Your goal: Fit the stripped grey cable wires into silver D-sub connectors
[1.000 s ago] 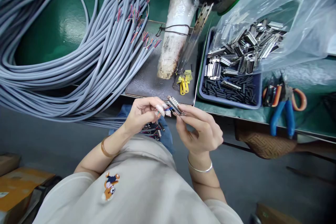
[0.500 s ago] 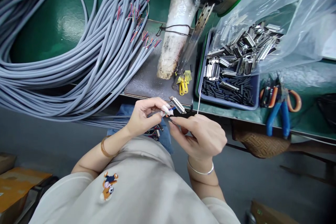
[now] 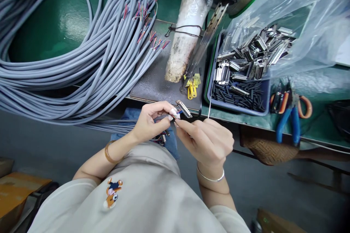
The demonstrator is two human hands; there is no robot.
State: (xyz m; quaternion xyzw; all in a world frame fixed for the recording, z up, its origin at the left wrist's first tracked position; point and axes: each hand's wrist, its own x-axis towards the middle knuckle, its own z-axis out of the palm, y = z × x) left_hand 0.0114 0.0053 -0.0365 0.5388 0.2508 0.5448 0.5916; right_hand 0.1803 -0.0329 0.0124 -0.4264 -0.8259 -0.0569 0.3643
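My left hand pinches a grey cable near its stripped end, the thumb and forefinger wrapped in white at the tips. Coloured wires lead from that end to a metal multi-pin connector, just beyond the fingertips at the bench edge. My right hand is closed, its thumb and forefinger pressed together beside the wires; what they pinch is too small to make out. A thin white strand runs from the tray side down behind this hand. More wired connectors lie on my lap below.
A bundle of grey cables covers the left bench. Ahead stand a wrapped white tube and yellow clips. A blue tray holds connectors and short black tubes. Blue-handled pliers and orange-handled cutters lie at right.
My right hand has shifted slightly, bringing its fingertips closer to the wires at my left fingertips. The connector has moved a little to the left. The camera view has shifted slightly.
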